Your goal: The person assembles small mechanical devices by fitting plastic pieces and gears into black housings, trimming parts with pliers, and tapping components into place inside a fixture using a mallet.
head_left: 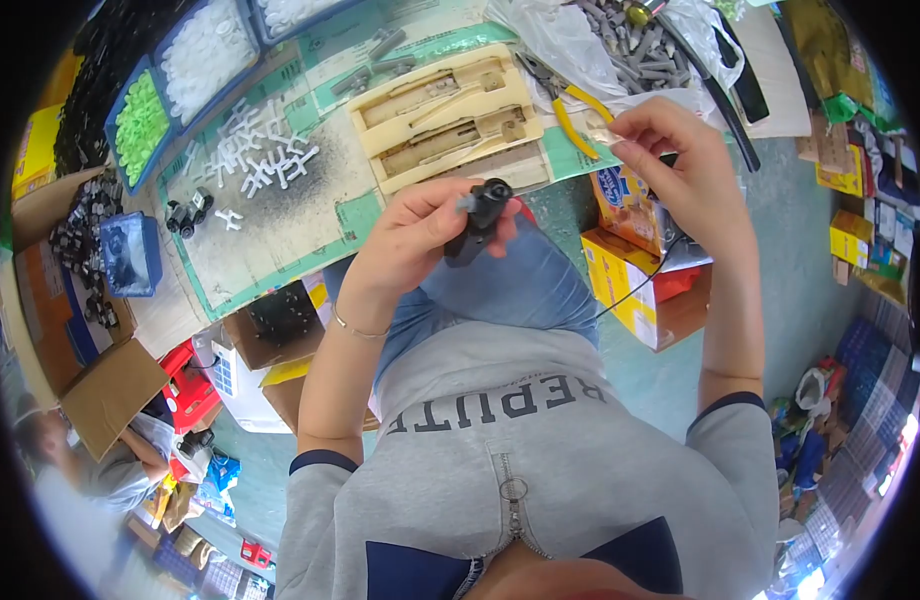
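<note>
My left hand (pixel 420 240) is closed around a black plastic part (pixel 480 215) with a round, hollow-looking end, held above my lap at the table's front edge. A small grey piece shows between the thumb and the black part. My right hand (pixel 685 165) is raised at the right of the table, thumb and index finger pinched together. Something small and pale may be at those fingertips, but it is too small to make out. Yellow-handled pliers (pixel 570 105) lie just left of the right fingertips. Between the hands, behind them, sits a cream-coloured moulded fixture (pixel 445 115) with two long recesses.
White Y-shaped pieces (pixel 250 150) and black assemblies (pixel 188 212) lie on the left of the table. Blue bins hold green pieces (pixel 142 125) and white pieces (pixel 205 60). Grey parts (pixel 635 50) fill a plastic bag. A yellow carton (pixel 620 285) stands below. Another person (pixel 110 480) is at lower left.
</note>
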Motion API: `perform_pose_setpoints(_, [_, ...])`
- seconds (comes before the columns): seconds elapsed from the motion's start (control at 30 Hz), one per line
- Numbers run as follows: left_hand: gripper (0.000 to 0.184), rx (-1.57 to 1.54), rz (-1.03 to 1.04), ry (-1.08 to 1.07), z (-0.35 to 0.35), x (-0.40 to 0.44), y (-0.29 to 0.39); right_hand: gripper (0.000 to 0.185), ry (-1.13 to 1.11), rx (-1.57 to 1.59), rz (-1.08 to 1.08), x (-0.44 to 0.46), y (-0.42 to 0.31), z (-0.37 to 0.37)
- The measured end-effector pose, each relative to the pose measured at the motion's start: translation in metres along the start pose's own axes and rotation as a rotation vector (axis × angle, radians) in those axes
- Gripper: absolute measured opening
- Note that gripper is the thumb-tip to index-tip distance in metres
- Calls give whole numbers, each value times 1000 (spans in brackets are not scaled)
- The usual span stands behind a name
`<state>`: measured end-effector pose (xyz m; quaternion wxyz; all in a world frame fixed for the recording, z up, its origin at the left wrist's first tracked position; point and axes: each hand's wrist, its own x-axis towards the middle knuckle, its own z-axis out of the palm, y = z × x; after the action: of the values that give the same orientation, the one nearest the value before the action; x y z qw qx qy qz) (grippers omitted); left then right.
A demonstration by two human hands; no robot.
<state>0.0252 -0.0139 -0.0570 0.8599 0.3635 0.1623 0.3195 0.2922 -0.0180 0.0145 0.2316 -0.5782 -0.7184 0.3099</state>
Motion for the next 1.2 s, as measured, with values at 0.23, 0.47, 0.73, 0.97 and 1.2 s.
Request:
perform_pose_setpoints(0.23, [45, -81, 10, 29, 3, 7, -8, 17, 109, -176, 69, -7, 23, 24])
perform_pose_setpoints(0.47, [51, -227, 9, -99, -4, 7, -18, 21, 76, -495, 33, -7, 13, 34])
perform_pose_setpoints(0.73, [50, -169, 5, -112, -2, 4, -16, 19, 46, -489, -29, 2, 23, 41])
perform_pose_setpoints(0.97, [48, -147, -11, -96, -4, -2, -15, 15, 178, 311, -16, -7, -22, 22])
perform_pose_setpoints(1.2, [43, -127, -29, -45, 4, -3, -12, 15, 22, 865, -39, -8, -43, 37])
